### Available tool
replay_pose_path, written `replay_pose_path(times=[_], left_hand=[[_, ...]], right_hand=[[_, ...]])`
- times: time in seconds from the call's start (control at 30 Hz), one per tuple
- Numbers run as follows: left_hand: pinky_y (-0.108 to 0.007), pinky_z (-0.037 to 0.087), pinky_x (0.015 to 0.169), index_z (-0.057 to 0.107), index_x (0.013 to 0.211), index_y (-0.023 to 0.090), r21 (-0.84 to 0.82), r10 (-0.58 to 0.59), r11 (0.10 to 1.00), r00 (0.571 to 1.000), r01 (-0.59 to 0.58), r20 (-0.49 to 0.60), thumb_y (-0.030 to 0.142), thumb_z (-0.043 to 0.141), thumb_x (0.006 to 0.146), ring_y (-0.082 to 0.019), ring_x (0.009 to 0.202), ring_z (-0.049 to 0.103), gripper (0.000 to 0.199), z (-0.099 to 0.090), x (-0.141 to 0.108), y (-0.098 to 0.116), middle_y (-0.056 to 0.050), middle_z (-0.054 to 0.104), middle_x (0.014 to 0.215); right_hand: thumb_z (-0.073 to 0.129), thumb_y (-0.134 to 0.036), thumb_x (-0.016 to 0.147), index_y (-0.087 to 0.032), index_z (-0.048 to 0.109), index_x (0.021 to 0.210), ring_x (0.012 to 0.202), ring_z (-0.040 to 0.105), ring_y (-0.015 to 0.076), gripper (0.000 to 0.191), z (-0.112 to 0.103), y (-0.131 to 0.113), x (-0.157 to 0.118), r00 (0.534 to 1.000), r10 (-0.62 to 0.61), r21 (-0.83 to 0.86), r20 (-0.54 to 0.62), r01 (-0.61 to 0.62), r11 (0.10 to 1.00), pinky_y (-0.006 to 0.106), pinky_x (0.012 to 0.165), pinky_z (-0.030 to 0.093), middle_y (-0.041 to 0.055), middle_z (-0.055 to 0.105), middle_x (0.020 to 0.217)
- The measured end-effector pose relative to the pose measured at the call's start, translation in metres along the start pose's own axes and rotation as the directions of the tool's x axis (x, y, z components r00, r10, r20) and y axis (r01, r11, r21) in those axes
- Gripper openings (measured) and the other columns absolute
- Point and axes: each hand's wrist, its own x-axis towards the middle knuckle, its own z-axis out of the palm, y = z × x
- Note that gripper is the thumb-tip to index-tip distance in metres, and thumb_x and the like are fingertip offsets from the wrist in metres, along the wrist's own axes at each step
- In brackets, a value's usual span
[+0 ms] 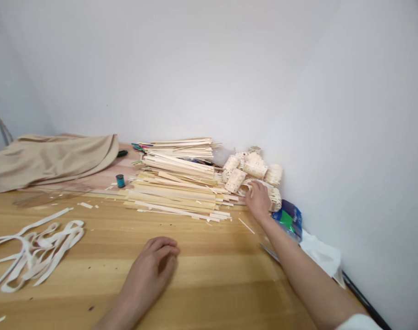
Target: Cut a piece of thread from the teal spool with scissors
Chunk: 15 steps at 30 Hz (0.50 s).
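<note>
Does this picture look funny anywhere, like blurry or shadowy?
Head view: the left hand looks a bit blurry; head view: the wall is brightest around its middle, dimmer toward the top right corner; head view: a soft dark patch, probably shadow, lies low on the table; head view: the right forearm looks stretched.

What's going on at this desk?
A person's right hand is at a heap of pale woven cylinders by the white wall. The left hand is over the wooden tabletop, apparently holding nothing. Beside the heap lie long, thin, pale wooden-looking strips.
</note>
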Motion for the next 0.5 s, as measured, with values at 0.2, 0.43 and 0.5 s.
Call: replay_pose_path(times=[0.2, 0.43, 0.5], left_hand=[[-0.042, 0.050, 0.090, 0.072, 0.085, 0.024, 0.006, -0.001, 1.000, 1.000, 0.001, 0.012, 0.028, 0.048, 0.086, -0.025, 0.102, 0.060, 0.024, 0.000, 0.000, 0.000, -0.008, 0.067, 0.103], [-0.041, 0.053, 0.087, 0.072, 0.083, 0.022, 0.023, -0.002, 1.000, 1.000, 0.002, 0.028, 0.025, 0.048, 0.085, -0.026, 0.099, 0.062, 0.024, -0.007, 0.004, 0.010, -0.009, 0.068, 0.101], [-0.040, 0.054, 0.085, 0.072, 0.082, 0.023, 0.024, 0.002, 1.000, 1.000, -0.003, 0.021, 0.024, 0.048, 0.085, -0.025, 0.099, 0.062, 0.024, -0.008, 0.005, 0.011, -0.009, 0.069, 0.100]], right_hand=[[0.052, -0.012, 0.084, -0.013, 0.061, 0.114, 0.116, 0.049, 0.0263, 0.032, 0.000, -0.002, 0.061, 0.988, 0.152, -0.028, 0.027, -0.151, 0.988, 0.041, 0.100, 0.039, 0.0129, 0.061, 0.118], [0.056, -0.034, 0.092, -0.017, 0.057, 0.118, 0.102, 0.060, 0.0214, 0.031, -0.007, 0.039, 0.117, 0.813, 0.567, -0.125, 0.132, -0.554, 0.823, 0.042, 0.086, 0.052, 0.0090, 0.058, 0.121], [0.057, -0.033, 0.092, -0.017, 0.057, 0.118, 0.100, 0.061, 0.0209, 0.031, -0.003, 0.048, 0.123, 0.781, 0.596, -0.131, 0.185, -0.582, 0.803, 0.041, 0.084, 0.053, 0.0087, 0.059, 0.119]])
